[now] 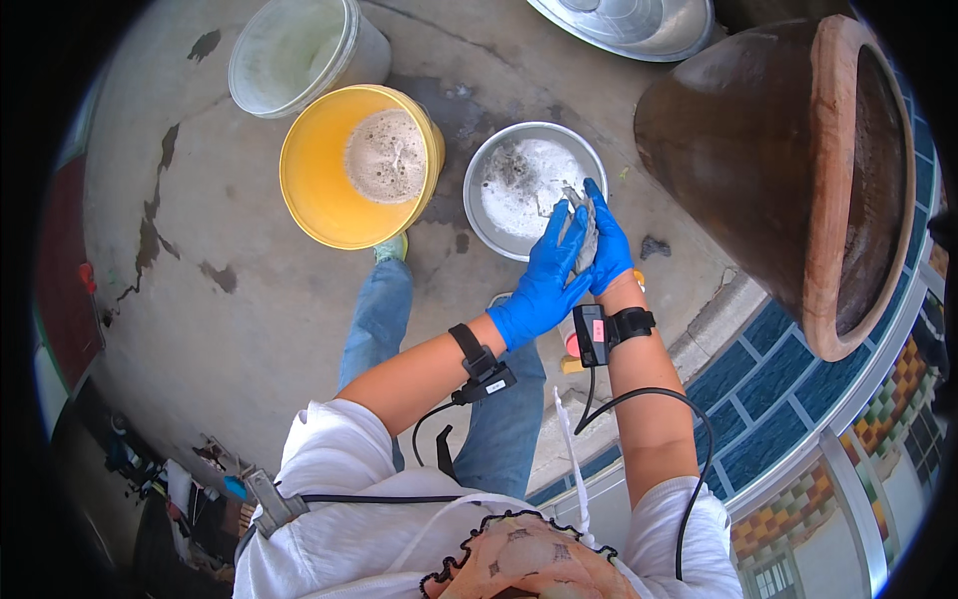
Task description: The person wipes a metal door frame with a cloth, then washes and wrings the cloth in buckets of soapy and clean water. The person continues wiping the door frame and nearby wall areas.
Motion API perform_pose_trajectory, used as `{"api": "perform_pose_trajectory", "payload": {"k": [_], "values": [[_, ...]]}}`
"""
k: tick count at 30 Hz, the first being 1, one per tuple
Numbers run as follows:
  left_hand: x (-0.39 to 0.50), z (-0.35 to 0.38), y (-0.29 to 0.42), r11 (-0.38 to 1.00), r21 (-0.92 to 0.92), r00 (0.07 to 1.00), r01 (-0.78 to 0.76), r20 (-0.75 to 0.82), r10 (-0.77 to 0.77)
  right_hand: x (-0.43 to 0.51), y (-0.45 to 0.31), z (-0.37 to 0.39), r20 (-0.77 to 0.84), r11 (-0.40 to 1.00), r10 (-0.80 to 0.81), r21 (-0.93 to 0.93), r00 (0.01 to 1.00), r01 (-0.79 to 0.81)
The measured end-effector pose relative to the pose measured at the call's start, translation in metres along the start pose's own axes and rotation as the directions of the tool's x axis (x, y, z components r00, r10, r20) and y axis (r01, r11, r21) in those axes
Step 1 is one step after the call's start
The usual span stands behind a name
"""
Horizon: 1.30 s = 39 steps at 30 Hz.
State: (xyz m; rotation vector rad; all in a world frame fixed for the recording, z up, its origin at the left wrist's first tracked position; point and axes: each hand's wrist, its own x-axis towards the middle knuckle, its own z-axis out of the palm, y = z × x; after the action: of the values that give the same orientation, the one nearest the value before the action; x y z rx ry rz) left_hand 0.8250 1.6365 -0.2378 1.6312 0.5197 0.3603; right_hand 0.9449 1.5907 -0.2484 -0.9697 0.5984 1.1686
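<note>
Both my hands wear blue gloves and press a wet grey cloth [585,238] between them, above the near right rim of a round metal basin [488,226]. My left hand [548,275] lies against the cloth's left side, fingers pointing away from me. On its right side is my right hand [611,243], palm turned inward. White suds and a darker grey patch float on the water in the basin. Left of the basin, a yellow bucket [318,176] holds brownish, foamy water.
A pale plastic bucket [370,56] stands behind the yellow one. A large metal basin [677,34] lies at the top. To the right is a big brown clay jar [726,120], near a raised concrete edge [718,318] and a blue-tiled wall [775,352].
</note>
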Motion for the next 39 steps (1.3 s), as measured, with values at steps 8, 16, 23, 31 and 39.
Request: {"api": "perform_pose_trajectory", "payload": {"k": [8, 16, 23, 31, 39], "values": [[0.036, -0.006, -0.026, 0.983, 0.118, 0.989, 0.144, -0.058, -0.138, -0.015, 0.008, -0.002, -0.065, 0.995, 0.102, -0.015, 0.993, -0.103], [0.019, -0.002, -0.011, 0.966, 0.246, 0.997, 0.074, 0.012, -0.08, -0.007, 0.002, -0.007, -0.244, 0.994, 0.11, 0.004, 0.964, -0.113], [0.034, -0.015, -0.026, 0.833, 0.545, 0.946, 0.099, 0.208, -0.249, 0.003, 0.004, -0.004, -0.342, 0.729, -0.009, -0.645, 0.94, -0.228], [0.047, -0.01, -0.041, 0.799, 0.601, 0.944, -0.017, 0.273, -0.185, 0.01, -0.013, -0.004, -0.405, 0.66, 0.035, -0.677, 0.913, -0.326], [0.056, -0.001, -0.032, 0.837, 0.539, 0.964, 0.096, 0.16, -0.214, 0.01, -0.006, -0.006, -0.44, 0.777, -0.107, -0.596, 0.892, -0.201]]}}
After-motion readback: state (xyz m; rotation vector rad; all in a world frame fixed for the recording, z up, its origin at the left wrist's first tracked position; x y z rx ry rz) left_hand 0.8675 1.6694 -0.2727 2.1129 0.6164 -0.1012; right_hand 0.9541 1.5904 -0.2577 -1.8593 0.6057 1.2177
